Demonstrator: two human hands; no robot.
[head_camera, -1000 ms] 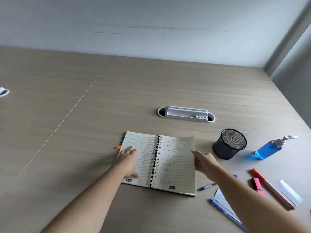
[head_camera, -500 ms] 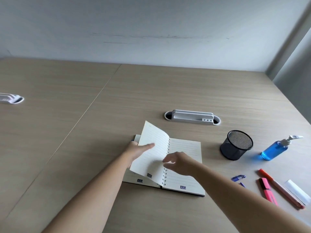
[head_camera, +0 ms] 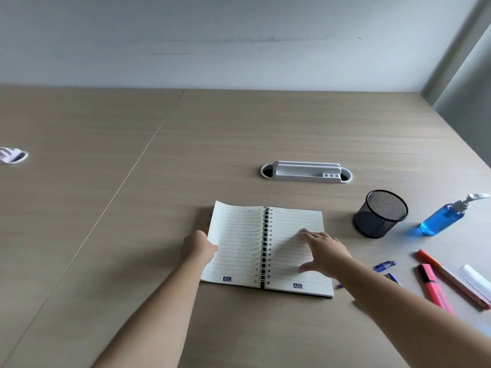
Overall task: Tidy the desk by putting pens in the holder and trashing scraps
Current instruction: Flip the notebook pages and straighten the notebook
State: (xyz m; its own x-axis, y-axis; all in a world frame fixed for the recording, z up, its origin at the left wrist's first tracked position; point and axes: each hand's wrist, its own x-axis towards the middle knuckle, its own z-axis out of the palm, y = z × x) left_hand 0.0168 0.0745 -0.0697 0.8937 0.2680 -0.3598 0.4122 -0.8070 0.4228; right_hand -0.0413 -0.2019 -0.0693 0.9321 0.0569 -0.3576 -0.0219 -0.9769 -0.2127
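Note:
A spiral notebook lies open on the desk with blank lined pages showing. My left hand grips its left edge. My right hand rests flat on the right page with fingers spread. The black mesh pen holder stands empty to the right of the notebook. Near my right forearm lie a blue pen, a pink highlighter, an orange marker and a white paper strip.
A blue liquid pump bottle lies tilted right of the holder. A white cable-port tray is set in the desk behind the notebook. Another white object sits at the far left edge. The wall runs along the desk's back.
A written page stood half-turned between my hands; it now lies flat on the left side, showing blank pages. My right hand moved back onto the right page.

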